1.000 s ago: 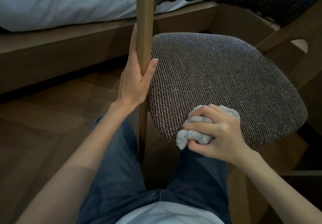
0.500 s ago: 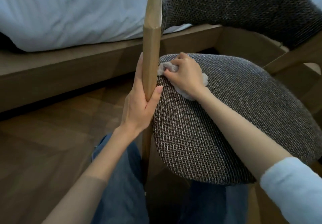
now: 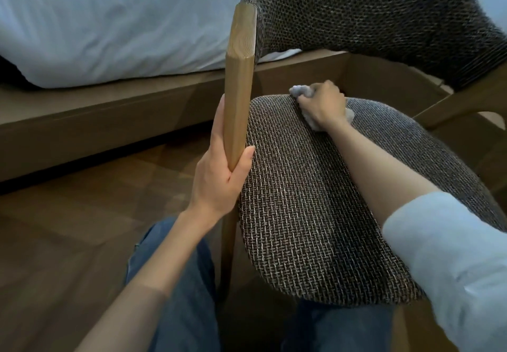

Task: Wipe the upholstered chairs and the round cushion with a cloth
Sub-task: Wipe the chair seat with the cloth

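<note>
Left hand (image 3: 219,176) grips chair post (image 3: 240,77); right hand (image 3: 322,105) clutches cloth (image 3: 299,89).

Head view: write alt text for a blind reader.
A right hand presses a pale cloth onto the far edge of a woven chair seat, while the left hand grips the chair's wooden post. A white bed lies behind.

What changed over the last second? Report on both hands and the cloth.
The right hand, gripping the crumpled pale grey cloth, swept it from the near edge of the woven grey-brown chair seat across to the far edge, ending a little to the right of the light wooden chair post. Nothing was let go or newly taken. The left hand kept gripping the post, and the chair stayed put.
</note>
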Tool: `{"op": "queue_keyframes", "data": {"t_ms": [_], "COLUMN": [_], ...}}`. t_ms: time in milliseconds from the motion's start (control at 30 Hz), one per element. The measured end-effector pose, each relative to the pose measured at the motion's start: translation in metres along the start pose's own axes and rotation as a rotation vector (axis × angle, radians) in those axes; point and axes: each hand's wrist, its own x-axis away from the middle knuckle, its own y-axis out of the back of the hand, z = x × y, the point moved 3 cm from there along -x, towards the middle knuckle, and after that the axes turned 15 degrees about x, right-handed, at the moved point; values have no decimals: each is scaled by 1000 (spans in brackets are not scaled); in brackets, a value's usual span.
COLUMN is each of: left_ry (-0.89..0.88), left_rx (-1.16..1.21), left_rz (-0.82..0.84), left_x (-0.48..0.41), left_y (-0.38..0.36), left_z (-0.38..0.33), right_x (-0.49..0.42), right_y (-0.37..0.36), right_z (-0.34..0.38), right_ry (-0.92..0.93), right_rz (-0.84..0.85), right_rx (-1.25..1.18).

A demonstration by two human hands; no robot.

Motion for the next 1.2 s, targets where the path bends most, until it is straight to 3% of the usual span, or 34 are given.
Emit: {"op": "queue_keyframes", "data": {"t_ms": [267,400,533,733,833,900,967,1033,1200], "left_ry": [18,11,42,79,-9,-190,-322,-345,-142], "left_rx": [2,19,28,33,-85,-185,-287,-393,-598], "left_rz": [3,14,17,-36,-237,-298,-214,-40,446], "left_x": [-1,-2,-2,3,16,27,35,38,17], "left_y": [-1,-1,-1,-4,-10,-18,-34,-51,-82], "left_z": [-5,-1,-2,-13,-34,-53,-67,-74,-57], "right_x": [145,190,159,97,116,142,170,194,225], "right_y": [42,55,48,36,36,39,48,58,66], "right_z": [6,-5,-20,-59,-43,-31,-26,-28,-72], "right_ry": [295,342,231,-149,-141,-62,16,67,-59], "right_rz": [-19,-39,-77,-75,-87,-80,-74,-68,-128], "right_rx": [-198,-218,-133,-16,-20,-25,-41,-71,-46]}}
